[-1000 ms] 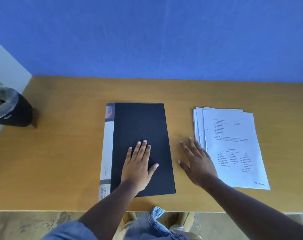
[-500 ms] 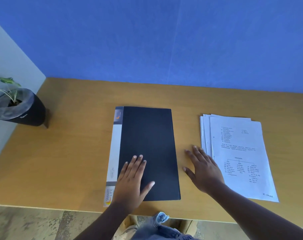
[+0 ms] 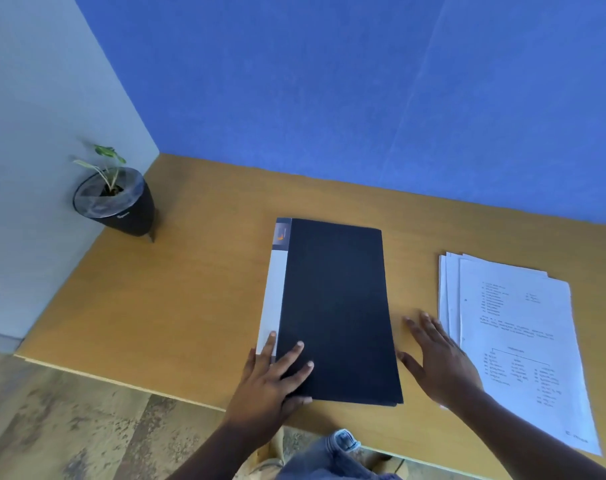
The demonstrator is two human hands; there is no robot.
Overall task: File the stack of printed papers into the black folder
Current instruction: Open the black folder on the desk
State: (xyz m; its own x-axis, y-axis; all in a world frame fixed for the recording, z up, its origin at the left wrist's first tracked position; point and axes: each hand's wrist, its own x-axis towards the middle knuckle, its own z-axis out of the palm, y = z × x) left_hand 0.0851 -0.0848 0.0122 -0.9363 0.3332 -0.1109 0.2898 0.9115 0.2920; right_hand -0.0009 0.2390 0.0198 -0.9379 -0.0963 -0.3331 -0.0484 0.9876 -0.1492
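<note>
The black folder (image 3: 336, 299) lies closed on the wooden desk (image 3: 190, 289), with a white spine strip along its left side. My left hand (image 3: 270, 382) rests flat on the folder's near left corner, fingers spread, thumb at the near edge. The stack of printed papers (image 3: 523, 327) lies fanned to the right of the folder. My right hand (image 3: 440, 362) lies flat and spread on the desk between folder and papers, its outer edge over the stack's left margin. Neither hand grips anything.
A small plant in a black pot (image 3: 119, 206) stands in the desk's far left corner by the pale side wall. A blue wall backs the desk. The near desk edge runs under my forearms, with my denim-clad knee (image 3: 336, 455) and wood-pattern floor below.
My left hand has slid down and left, from the middle of the folder's cover to its near left corner. The view has turned left. My right hand stays between folder and papers.
</note>
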